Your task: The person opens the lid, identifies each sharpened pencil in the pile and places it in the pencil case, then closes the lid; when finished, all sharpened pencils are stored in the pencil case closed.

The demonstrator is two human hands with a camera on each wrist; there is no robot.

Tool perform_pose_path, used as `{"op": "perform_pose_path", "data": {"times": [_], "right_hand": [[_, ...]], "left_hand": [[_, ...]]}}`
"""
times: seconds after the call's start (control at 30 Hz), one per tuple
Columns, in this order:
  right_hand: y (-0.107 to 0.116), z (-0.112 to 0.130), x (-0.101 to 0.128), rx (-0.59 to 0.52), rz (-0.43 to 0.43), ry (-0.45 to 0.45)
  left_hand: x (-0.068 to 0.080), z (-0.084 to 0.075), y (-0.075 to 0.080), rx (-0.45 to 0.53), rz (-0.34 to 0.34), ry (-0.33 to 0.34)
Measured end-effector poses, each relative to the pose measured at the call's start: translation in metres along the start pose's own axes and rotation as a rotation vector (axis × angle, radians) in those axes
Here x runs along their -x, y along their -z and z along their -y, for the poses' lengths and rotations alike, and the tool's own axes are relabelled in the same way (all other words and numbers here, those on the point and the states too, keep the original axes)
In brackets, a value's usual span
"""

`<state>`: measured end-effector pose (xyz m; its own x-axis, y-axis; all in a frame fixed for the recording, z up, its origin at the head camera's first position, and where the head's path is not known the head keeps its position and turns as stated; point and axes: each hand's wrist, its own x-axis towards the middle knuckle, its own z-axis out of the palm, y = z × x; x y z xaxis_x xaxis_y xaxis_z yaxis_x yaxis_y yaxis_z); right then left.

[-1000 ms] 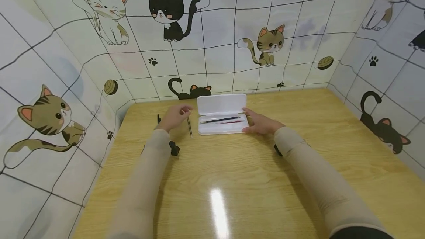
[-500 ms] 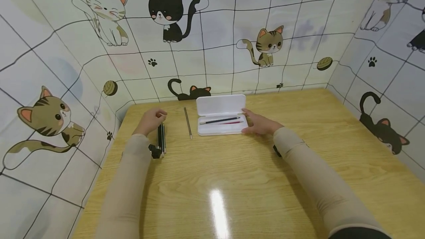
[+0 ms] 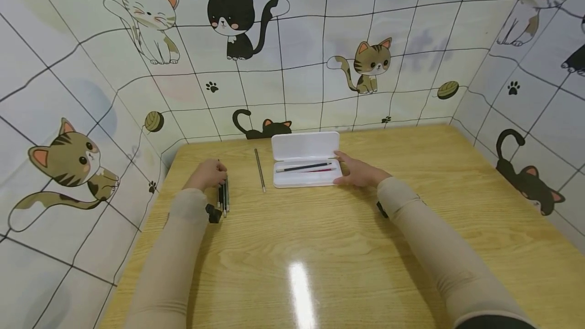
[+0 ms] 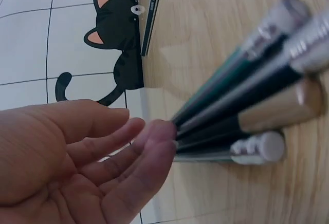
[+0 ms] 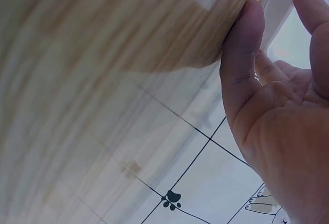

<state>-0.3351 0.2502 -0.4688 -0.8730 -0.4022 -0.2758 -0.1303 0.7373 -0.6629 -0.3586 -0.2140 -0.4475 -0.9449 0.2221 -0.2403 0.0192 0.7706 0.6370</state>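
Note:
My left hand (image 3: 207, 174) is at the far ends of a bundle of dark pencils (image 3: 223, 199) on the table's left side. In the left wrist view its fingertips meet these pencils (image 4: 221, 100), with the fingers loosely bent and a gap by the thumb. A lone dark pencil (image 3: 259, 169) lies between the bundle and the white pencil case (image 3: 283, 182). The case is open, its lid (image 3: 305, 146) raised at the back. Inside lie a dark pencil (image 3: 301, 167) and a red one (image 3: 322, 170). My right hand (image 3: 358, 170) holds the case's right end between thumb and fingers.
The wooden table (image 3: 320, 237) ends at a wall covering (image 3: 301, 85) printed with cats and grid lines at the back and both sides. A bright light reflection (image 3: 301, 288) shows near the front.
My left hand has moved left, away from beside the lone pencil, and then down onto the pencil bundle. The right hand has stayed at the case.

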Motion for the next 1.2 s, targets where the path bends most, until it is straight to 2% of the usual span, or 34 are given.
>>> {"op": "perform_pose_path", "data": {"times": [0.33,0.6,0.8,0.93,1.1,1.2], "right_hand": [[-0.001,0.002,-0.002,-0.006,-0.005,-0.013],[-0.001,0.0,-0.002,-0.006,-0.005,-0.012],[-0.002,-0.003,-0.003,0.001,-0.007,-0.008],[-0.001,-0.006,-0.003,0.005,-0.002,-0.011],[0.001,-0.004,-0.001,0.006,-0.005,-0.001],[0.001,-0.003,-0.002,0.008,0.0,0.004]], "left_hand": [[0.0,-0.009,-0.01,-0.073,0.019,0.012],[-0.001,-0.03,-0.026,-0.175,0.07,0.075],[-0.005,-0.051,-0.045,-0.281,0.015,0.121],[-0.008,-0.055,-0.053,-0.282,-0.018,0.126],[-0.009,-0.057,-0.054,-0.312,-0.033,0.093],[-0.01,-0.056,-0.053,-0.338,-0.009,0.115]]}}
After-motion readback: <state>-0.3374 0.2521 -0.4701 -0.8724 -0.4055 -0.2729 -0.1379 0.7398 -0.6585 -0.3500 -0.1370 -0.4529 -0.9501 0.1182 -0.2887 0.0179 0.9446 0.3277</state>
